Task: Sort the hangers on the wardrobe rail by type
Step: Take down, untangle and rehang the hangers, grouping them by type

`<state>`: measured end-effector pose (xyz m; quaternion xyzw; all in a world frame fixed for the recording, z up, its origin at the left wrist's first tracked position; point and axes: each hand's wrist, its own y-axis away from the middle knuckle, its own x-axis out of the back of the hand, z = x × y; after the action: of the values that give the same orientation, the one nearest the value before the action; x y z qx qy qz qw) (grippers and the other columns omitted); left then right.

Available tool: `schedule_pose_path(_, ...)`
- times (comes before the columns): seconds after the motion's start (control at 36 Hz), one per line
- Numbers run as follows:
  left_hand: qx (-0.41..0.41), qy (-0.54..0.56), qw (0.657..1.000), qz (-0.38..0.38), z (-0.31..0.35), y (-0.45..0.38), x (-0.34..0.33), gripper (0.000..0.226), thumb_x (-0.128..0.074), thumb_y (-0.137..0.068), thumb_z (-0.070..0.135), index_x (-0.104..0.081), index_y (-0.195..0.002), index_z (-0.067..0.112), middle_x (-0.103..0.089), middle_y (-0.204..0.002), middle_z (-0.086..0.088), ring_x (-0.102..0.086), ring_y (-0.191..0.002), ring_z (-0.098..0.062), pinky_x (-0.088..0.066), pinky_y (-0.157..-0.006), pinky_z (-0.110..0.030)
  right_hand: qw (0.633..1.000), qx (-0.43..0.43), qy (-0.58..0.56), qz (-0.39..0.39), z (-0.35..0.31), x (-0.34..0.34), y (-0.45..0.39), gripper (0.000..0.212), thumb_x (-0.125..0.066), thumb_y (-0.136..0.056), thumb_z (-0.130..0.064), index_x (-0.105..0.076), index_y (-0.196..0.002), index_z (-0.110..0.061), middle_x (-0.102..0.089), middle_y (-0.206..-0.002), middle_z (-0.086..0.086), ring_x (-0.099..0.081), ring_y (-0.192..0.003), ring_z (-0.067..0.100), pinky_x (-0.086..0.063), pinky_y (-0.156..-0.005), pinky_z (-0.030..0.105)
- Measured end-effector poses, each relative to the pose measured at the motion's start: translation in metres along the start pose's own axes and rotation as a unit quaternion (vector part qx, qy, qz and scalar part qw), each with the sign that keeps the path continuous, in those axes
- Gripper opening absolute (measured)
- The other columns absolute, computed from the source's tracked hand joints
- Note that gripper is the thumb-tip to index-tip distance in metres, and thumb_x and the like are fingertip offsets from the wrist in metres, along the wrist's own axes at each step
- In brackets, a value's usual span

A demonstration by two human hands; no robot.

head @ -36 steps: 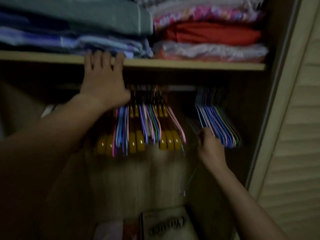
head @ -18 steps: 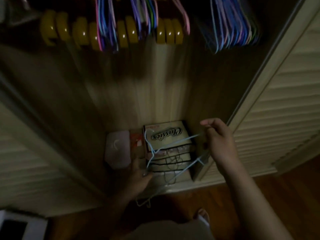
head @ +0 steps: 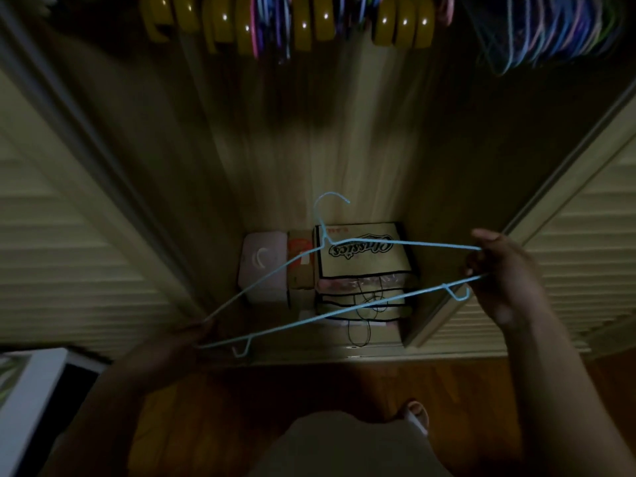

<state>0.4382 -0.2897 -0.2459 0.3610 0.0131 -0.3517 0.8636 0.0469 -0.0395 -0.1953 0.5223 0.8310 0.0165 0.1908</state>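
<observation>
Blue wire hanger [head: 347,270] is pinched at both ends by left hand [head: 179,342] and right hand [head: 499,270], held level before the wardrobe opening [head: 309,160].

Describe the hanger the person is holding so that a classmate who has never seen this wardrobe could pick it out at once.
Look below the hangers on the rail, in front of the open wardrobe, above the boxes on its floor. There the left hand and right hand each grip one end of a blue hanger. Alone among the hangers, it is off the rail: thin light-blue wire, not thick yellow.

Bare forearms, sleeveless hands [head: 506,273], pale garment [head: 344,445], light sandal [head: 418,416]
</observation>
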Motion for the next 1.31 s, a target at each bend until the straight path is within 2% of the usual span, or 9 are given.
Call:
schedule_pose_path(0.11, -0.046, 0.015, 0.999, 0.000, 0.020, 0.004, 0.003, 0.043, -0.093, -0.064, 0.032, -0.076, -0.086, -0.001, -0.071, -0.093, -0.031, -0.074, -0.081, -0.039, -0.063, -0.067, -0.047, 0.998, -0.023, 0.049, 0.013, 0.021, 0.009, -0.011, 0.022, -0.045, -0.099, -0.010, -0.065, -0.095, -0.018, -0.047, -0.061, -0.001, -0.047, -0.054, 0.010, -0.043, -0.053, 0.020)
schedule_pose_path(0.22, -0.083, -0.012, 0.995, 0.048, 0.044, 0.004, -0.012, 0.039, -0.044, -0.101, 0.016, -0.075, -0.088, -0.003, -0.071, -0.084, -0.024, -0.073, -0.065, -0.026, -0.061, -0.054, -0.032, 0.953, -0.027, 0.286, 0.091, 0.050, 0.018, -0.021, 0.018, -0.056, -0.098, -0.014, -0.059, -0.081, -0.020, -0.057, -0.082, 0.012, -0.051, -0.064, 0.017, -0.041, -0.060, 0.031)
schedule_pose_path(0.36, -0.139, -0.218, 0.959, 0.118, 0.058, 0.003, -0.056, 0.021, -0.046, -0.103, 0.005, -0.062, -0.091, 0.000, -0.073, -0.073, -0.008, -0.072, -0.060, -0.014, -0.057, -0.052, -0.021, 0.931, -0.130, 0.340, -0.027, 0.062, -0.010, 0.011, 0.015, -0.054, -0.101, -0.025, -0.063, -0.109, -0.016, -0.065, -0.095, 0.009, -0.063, -0.083, 0.026, -0.057, -0.077, 0.045)
schedule_pose_path(0.5, -0.195, -0.566, 0.788, 0.145, 0.030, -0.014, -0.141, 0.021, -0.052, -0.101, 0.012, -0.062, -0.119, 0.008, -0.066, -0.114, -0.016, -0.065, -0.107, -0.035, -0.052, -0.083, -0.033, 0.913, -0.276, 0.191, -0.232, 0.070, -0.081, 0.055, 0.034, -0.047, -0.101, -0.043, -0.066, -0.123, -0.024, -0.065, -0.126, -0.001, -0.071, -0.103, 0.028, -0.053, -0.096, 0.046)
schedule_pose_path(0.56, -0.235, -0.677, 0.684, 0.137, 0.016, -0.013, -0.174, 0.020, -0.048, -0.101, 0.022, -0.058, -0.118, 0.023, -0.066, -0.116, -0.003, -0.066, -0.106, -0.026, -0.051, -0.079, -0.033, 0.910, -0.299, 0.146, -0.249, 0.075, -0.098, 0.060, 0.046, -0.048, -0.099, -0.052, -0.064, -0.128, -0.019, -0.066, -0.125, 0.000, -0.070, -0.103, 0.027, -0.054, -0.093, 0.044)
schedule_pose_path(0.64, -0.283, -0.720, 0.622, 0.122, -0.005, -0.005, -0.214, 0.037, -0.047, -0.098, 0.027, -0.045, -0.134, 0.018, -0.066, -0.112, -0.004, -0.068, -0.098, -0.026, -0.044, -0.068, -0.034, 0.922, -0.291, 0.139, -0.215, 0.070, -0.110, 0.063, 0.044, -0.054, -0.097, -0.049, -0.071, -0.117, -0.014, -0.074, -0.111, 0.009, -0.070, -0.102, 0.027, -0.053, -0.096, 0.044)
schedule_pose_path(0.83, -0.337, -0.646, 0.685, -0.003, 0.011, -0.007, -0.232, 0.033, -0.037, -0.101, 0.053, -0.037, -0.131, 0.039, -0.063, -0.122, 0.004, -0.062, -0.107, -0.021, -0.046, -0.077, -0.033, 0.943, -0.183, 0.252, -0.116, 0.024, -0.079, 0.033, 0.020, -0.054, -0.099, -0.024, -0.067, -0.109, -0.012, -0.072, -0.088, 0.004, -0.067, -0.067, 0.017, -0.051, -0.057, 0.027)
schedule_pose_path(1.0, -0.477, -0.585, 0.645, 0.120, 0.141, -0.016, -0.234, 0.043, -0.050, -0.098, 0.035, -0.048, -0.140, 0.026, -0.059, -0.131, -0.001, -0.059, -0.115, -0.022, -0.049, -0.096, -0.041, 0.948, -0.073, 0.296, -0.088, -0.077, -0.068, 0.009, 0.027, -0.051, -0.101, -0.019, -0.068, -0.111, 0.000, -0.071, -0.096, 0.013, -0.060, -0.082, 0.029, -0.045, -0.062, 0.031)
schedule_pose_path(1.31, -0.659, -0.568, 0.341, 0.356, 0.379, 0.066, -0.276, 0.080, -0.059, -0.084, 0.031, -0.025, -0.156, 0.018, -0.017, -0.161, -0.022, -0.009, -0.151, -0.038, -0.013, -0.122, -0.054, 0.931, 0.104, 0.345, -0.060, -0.210, -0.101, 0.000, 0.024, -0.049, -0.103, -0.022, -0.065, -0.097, -0.006, -0.070, -0.092, 0.018, -0.066, -0.090, 0.039, -0.055, -0.083, 0.056)
